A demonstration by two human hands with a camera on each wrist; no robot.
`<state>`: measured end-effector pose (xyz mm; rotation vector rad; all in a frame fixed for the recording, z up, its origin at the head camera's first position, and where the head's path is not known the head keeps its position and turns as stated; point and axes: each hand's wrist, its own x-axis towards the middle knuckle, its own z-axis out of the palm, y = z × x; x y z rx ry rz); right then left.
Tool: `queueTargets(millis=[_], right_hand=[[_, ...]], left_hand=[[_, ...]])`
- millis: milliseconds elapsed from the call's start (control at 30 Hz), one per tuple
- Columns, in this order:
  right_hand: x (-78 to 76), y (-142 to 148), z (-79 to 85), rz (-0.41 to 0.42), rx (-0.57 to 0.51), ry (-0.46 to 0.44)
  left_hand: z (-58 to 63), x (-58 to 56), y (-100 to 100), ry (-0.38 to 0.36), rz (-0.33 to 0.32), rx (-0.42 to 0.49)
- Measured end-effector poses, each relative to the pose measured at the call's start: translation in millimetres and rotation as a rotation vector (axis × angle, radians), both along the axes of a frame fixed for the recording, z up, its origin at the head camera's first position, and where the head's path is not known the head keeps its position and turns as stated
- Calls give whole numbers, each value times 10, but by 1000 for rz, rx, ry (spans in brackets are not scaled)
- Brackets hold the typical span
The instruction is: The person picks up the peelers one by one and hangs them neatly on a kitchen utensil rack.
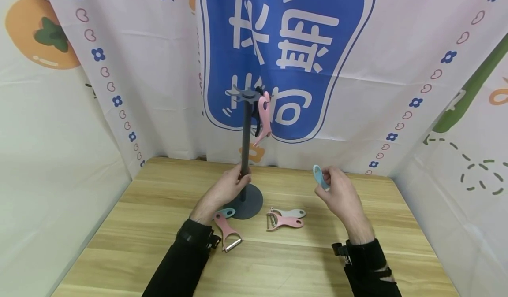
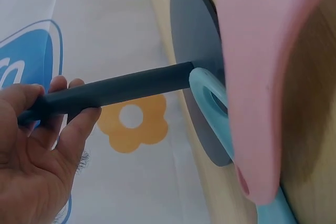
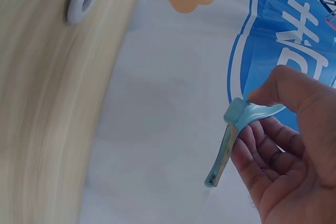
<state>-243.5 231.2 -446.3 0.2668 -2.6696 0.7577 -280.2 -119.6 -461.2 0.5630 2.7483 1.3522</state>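
Note:
With curled fingers, my left hand (image 1: 229, 184) grips the dark grey pole (image 2: 131, 85) of a stand whose round base (image 1: 254, 202) rests on the table. Off to the right, my right hand (image 1: 339, 193) pinches a light blue peeler (image 3: 252, 113) in the air, its holed handle end pointing up in the head view. At the top of the stand is a hooked rack (image 1: 247, 95), where a pink peeler (image 1: 263, 116) hangs with a black one (image 1: 256, 118) partly hidden behind it. Beside my left wrist lie a pink peeler (image 1: 225, 226) and a blue peeler (image 1: 227, 212), the blue one partly covered.
Right of the base, a white peeler (image 1: 291, 213) and another pink peeler (image 1: 289, 221) lie close together on the wooden table (image 1: 278, 270). A printed curtain (image 1: 357, 112) hangs along the table's back edge, with pale cloth at both sides.

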Motion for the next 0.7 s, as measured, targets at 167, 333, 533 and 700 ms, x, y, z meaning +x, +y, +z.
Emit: queueTargets(millis=[167, 333, 533, 700], right_hand=[[40, -39, 58, 18, -22, 21], [76, -75, 101, 40, -37, 40], [103, -102, 142, 49, -32, 70], [116, -147, 174, 68, -48, 84]], left_hand=[[-8, -9, -9, 4, 6, 21], [-33, -43, -25, 12, 8, 28], [-39, -63, -47, 19, -1, 46], [-29, -62, -86, 36, -11, 62]])
